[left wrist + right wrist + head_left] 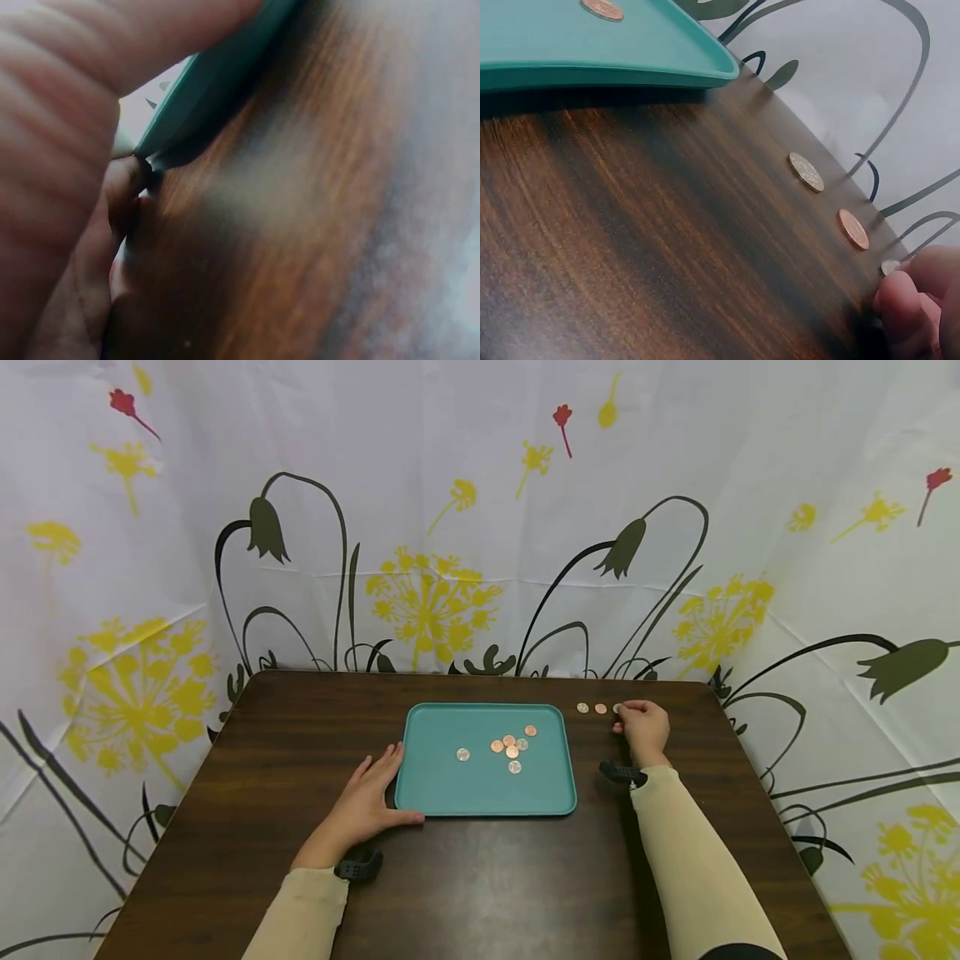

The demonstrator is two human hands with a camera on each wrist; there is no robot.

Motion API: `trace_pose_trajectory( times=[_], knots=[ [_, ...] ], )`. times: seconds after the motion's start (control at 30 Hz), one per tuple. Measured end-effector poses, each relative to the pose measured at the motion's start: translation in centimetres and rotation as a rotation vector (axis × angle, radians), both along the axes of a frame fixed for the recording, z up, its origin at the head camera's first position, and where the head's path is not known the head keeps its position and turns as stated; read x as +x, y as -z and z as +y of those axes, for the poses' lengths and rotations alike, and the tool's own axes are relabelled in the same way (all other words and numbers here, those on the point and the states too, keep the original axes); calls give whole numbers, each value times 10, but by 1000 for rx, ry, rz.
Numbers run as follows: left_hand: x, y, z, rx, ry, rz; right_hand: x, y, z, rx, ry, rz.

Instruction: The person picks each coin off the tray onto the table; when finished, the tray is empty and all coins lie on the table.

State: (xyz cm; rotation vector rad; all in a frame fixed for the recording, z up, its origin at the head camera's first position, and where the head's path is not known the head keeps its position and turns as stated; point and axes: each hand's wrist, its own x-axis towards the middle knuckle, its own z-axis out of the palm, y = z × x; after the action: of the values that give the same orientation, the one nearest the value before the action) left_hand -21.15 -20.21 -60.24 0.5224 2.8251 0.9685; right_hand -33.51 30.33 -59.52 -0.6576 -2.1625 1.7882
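A teal tray [435, 789] lies on the table, holding several coins: a silver coin [462, 754] on its own, a copper coin [531, 731] toward the back and a loose cluster between. My left hand [363, 802] rests against the tray's left side, fingers stretched along the edge and thumb at the front left corner. To the right of the tray, my right hand [645, 729] pinches a silver coin [889, 267] between thumb and fingertips, low at the tabletop; part of the coin is hidden by the fingers. Left of it lie a copper coin [853, 229] and a silver coin [806, 172], in a row.
The dark wooden table [495, 885] ends at the back against a white flowered cloth [480, 510]. The row of coins sits close to that back edge. Black bands [360, 866] circle both wrists, below cream sleeves [701, 860].
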Motion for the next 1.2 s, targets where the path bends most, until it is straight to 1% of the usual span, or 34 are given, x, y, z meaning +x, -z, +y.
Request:
trace_pose_trajectory(
  times=[0.27, 0.47, 0.6, 0.7, 0.77, 0.87, 0.9, 0.97, 1.03, 1.1, 1.13, 1.17, 1.2],
  knots=[
    [0, 0, 1, -3, 1, 11, -2, 0, 3, 40, -13, -58],
    [0, 4, 3, -4, 6, 5, 3, -1, 3, 76, -12, -56],
    [1, 6, 1, -4, -2, 6, 6, 1, 2, 104, -24, -59],
    [0, 6, -1, -2, -8, 5, 5, 2, 2, 96, -32, -34],
    [0, 6, -2, 0, -9, 1, 5, 3, 1, 63, -29, 14],
    [-1, 7, -2, 0, -8, -3, 6, 5, 1, -26, -35, 140],
    [-1, 7, -2, -1, -8, -2, 7, 6, 2, -72, -37, 191],
    [-2, 7, -1, -3, -7, 0, 11, 7, 5, -203, -42, 312],
    [-3, 6, -1, -5, -9, 4, 19, 8, 8, -350, -57, 432],
    [-3, 6, -1, -8, -9, 6, 29, 11, 10, -488, -71, 529],
    [-2, 5, -1, -10, -9, 6, 35, 12, 10, -544, -82, 564],
    [-2, 5, -1, -12, -9, 7, 41, 13, 9, -575, -94, 582],
    [-2, 5, -1, -15, -7, 7, 46, 14, 8, -583, -104, 590]
  ],
)
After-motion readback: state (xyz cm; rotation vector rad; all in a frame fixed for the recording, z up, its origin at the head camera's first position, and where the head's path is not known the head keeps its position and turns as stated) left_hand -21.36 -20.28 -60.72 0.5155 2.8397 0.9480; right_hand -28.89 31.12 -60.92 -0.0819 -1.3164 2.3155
